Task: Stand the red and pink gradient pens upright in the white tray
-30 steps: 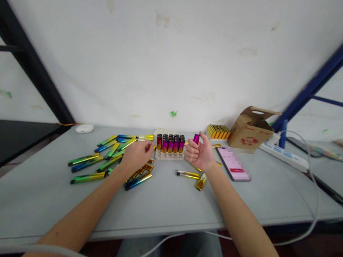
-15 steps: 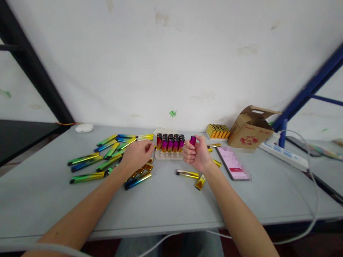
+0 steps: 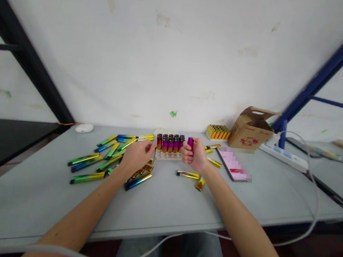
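Note:
My right hand (image 3: 196, 154) is wrapped round a shiny purple cylinder (image 3: 190, 142), held upright with its upper part showing above the fingers. Just left of it, a pale tray with holes (image 3: 164, 156) bears several purple-to-orange cylinders (image 3: 170, 144) standing in rows; its front holes show. My left hand (image 3: 139, 154) is closed in a pinch at the tray's left side, and what its fingertips hold, if anything, is too small to name. Under and beside that wrist lie many metallic green, yellow and blue tubes (image 3: 87, 178) with dark ends.
Several gold tubes (image 3: 188, 174) lie right of centre near a phone (image 3: 233, 164). Behind are a block of yellow cylinders (image 3: 218, 132) and an open cardboard box (image 3: 250, 133). A power strip (image 3: 286, 155) sits right, a white case (image 3: 84, 128) left. A white cable (image 3: 161, 240) crosses the front.
My right hand has shifted slightly left and down with the purple cylinder, nearer the tray. My left hand has hardly moved.

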Demonstrator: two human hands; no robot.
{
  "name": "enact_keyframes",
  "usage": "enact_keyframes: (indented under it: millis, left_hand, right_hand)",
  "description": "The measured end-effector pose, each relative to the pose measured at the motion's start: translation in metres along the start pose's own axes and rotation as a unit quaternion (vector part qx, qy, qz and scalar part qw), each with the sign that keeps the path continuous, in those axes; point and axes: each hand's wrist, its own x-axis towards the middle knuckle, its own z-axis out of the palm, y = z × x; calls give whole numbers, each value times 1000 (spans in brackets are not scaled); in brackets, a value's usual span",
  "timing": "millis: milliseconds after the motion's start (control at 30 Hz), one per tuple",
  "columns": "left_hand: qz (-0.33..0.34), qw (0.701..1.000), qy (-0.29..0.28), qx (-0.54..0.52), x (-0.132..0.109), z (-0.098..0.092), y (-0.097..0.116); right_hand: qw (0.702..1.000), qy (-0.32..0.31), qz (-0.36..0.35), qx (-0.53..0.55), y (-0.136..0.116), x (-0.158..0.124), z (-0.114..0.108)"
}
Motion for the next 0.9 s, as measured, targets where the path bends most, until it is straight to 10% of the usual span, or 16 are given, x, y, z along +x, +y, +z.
enact_keyframes:
  millis: [900]
  left_hand:
    - [-2,1000,-9,3,0,1,1]
  right_hand:
    - [996,-70,-38,-42,11,0,2]
